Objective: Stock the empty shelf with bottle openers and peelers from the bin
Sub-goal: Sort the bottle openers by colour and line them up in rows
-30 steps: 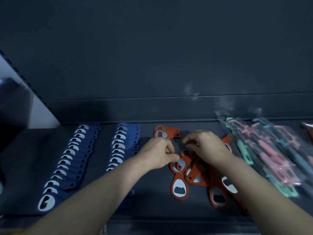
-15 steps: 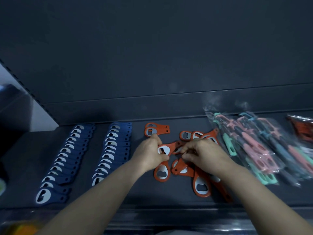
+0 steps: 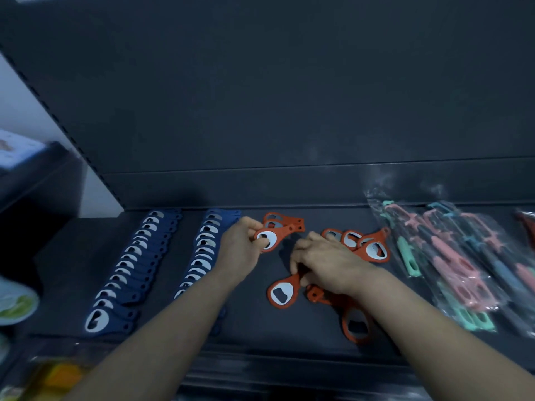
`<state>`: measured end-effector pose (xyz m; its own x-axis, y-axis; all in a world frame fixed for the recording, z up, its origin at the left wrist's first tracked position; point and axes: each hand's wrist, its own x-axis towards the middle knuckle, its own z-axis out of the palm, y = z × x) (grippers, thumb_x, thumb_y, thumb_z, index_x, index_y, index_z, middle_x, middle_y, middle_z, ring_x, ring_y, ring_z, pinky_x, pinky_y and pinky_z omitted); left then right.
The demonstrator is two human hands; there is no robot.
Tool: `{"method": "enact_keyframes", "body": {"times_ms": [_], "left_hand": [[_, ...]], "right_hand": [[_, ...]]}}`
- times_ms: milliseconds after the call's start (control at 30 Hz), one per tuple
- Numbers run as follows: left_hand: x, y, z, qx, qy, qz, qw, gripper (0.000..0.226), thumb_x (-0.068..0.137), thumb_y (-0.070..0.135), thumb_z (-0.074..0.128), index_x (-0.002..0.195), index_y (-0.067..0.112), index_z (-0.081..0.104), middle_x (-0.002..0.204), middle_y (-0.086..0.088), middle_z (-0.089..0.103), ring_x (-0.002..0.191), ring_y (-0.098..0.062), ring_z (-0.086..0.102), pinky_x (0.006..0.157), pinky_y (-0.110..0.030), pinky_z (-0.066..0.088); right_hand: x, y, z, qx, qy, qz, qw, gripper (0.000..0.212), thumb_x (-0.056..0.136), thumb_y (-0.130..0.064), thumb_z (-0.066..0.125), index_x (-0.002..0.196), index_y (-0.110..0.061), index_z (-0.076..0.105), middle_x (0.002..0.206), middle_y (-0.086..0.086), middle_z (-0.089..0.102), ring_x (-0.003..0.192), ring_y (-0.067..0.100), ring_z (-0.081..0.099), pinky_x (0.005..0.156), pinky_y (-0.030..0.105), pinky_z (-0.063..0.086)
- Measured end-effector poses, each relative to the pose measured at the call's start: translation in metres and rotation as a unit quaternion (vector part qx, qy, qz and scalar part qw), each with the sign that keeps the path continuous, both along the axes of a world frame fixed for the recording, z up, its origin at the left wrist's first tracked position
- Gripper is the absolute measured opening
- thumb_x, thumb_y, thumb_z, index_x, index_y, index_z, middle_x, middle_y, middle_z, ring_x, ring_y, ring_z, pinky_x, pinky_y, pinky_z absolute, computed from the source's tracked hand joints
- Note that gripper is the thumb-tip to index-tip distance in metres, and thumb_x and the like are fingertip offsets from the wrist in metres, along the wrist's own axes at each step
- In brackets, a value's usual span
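Observation:
My left hand [image 3: 241, 250] pinches the round head of an orange bottle opener [image 3: 275, 237], held just in front of two orange openers [image 3: 285, 219] laid at the back of the dark shelf [image 3: 252, 314]. My right hand [image 3: 327, 261] grips the handle of another orange opener [image 3: 280, 293], which lies on the shelf. A loose pile of orange openers [image 3: 364, 244] sits behind and under that hand. Two neat rows of blue openers [image 3: 130, 267] [image 3: 204, 247] fill the shelf's left part. Bagged peelers [image 3: 451, 261] in pink, teal and blue lie at the right.
The shelf's dark back panel [image 3: 289, 111] rises close behind the items. Its front edge [image 3: 260, 360] runs below my forearms. A pale round package [image 3: 14, 302] sits at the far left, and yellow packaging [image 3: 55, 374] shows on a lower level.
My left hand has lifted one orange opener out of the pile and carried it back toward the two laid ones. My right hand has taken hold of another opener's handle.

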<state>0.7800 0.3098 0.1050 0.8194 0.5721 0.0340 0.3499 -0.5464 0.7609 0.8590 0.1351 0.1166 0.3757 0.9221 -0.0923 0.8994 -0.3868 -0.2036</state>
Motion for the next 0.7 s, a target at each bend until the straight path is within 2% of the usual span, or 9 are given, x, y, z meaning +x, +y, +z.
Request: {"method": "enact_keyframes", "body": {"times_ms": [133,233,333,400,533,700], "left_hand": [[0.007,0.005,-0.001,-0.019,0.005,-0.046,0.999,0.024,0.077,0.012,0.075,0.098,0.02,0.066,0.083,0.002,0.068,0.076,-0.013,0.065,0.07,-0.028,0.051],[0.018,0.005,0.0,-0.007,-0.001,-0.087,0.996,0.025,0.075,0.007,0.076,0.092,0.022,0.068,0.083,0.001,0.067,0.07,-0.007,0.062,0.068,-0.021,0.05],[0.03,0.011,-0.005,0.029,0.0,-0.099,0.995,0.028,0.071,0.006,0.078,0.091,0.023,0.07,0.087,-0.001,0.068,0.074,-0.014,0.065,0.075,-0.033,0.056],[0.036,0.017,-0.009,0.045,0.012,-0.099,0.994,0.027,0.072,0.008,0.078,0.095,0.021,0.071,0.09,-0.003,0.067,0.078,-0.018,0.065,0.078,-0.038,0.056],[0.041,0.022,-0.013,0.117,0.004,-0.117,0.986,0.025,0.077,0.011,0.076,0.101,0.017,0.071,0.093,0.002,0.061,0.076,-0.013,0.059,0.079,-0.033,0.054],[0.036,0.03,-0.005,0.15,-0.024,-0.081,0.985,0.019,0.083,0.008,0.069,0.101,0.013,0.069,0.095,0.004,0.052,0.084,-0.015,0.06,0.081,-0.027,0.05]], "right_hand": [[0.006,-0.005,0.001,0.031,0.033,-0.023,0.999,0.019,0.079,-0.032,0.071,0.092,-0.03,0.057,0.09,-0.017,0.056,0.091,0.003,0.036,0.081,0.027,0.023],[0.008,-0.012,0.0,0.1,0.07,-0.082,0.989,0.016,0.077,-0.031,0.074,0.084,-0.031,0.06,0.076,-0.021,0.055,0.082,-0.001,0.047,0.077,0.023,0.03],[0.008,-0.017,0.003,0.155,0.091,-0.165,0.97,0.014,0.077,-0.028,0.075,0.083,-0.03,0.062,0.078,-0.017,0.063,0.079,0.004,0.058,0.069,0.022,0.04],[0.01,-0.016,0.004,0.157,0.109,-0.211,0.959,0.013,0.078,-0.027,0.073,0.082,-0.032,0.062,0.078,-0.016,0.066,0.079,0.004,0.061,0.07,0.023,0.045],[0.015,-0.006,0.002,0.144,0.113,-0.252,0.95,0.01,0.082,-0.028,0.071,0.085,-0.031,0.062,0.07,-0.019,0.062,0.08,0.006,0.062,0.073,0.027,0.047],[0.022,0.018,0.001,0.124,0.124,-0.259,0.95,0.006,0.083,-0.026,0.069,0.088,-0.029,0.066,0.079,-0.014,0.065,0.085,0.01,0.063,0.074,0.024,0.044]]}}
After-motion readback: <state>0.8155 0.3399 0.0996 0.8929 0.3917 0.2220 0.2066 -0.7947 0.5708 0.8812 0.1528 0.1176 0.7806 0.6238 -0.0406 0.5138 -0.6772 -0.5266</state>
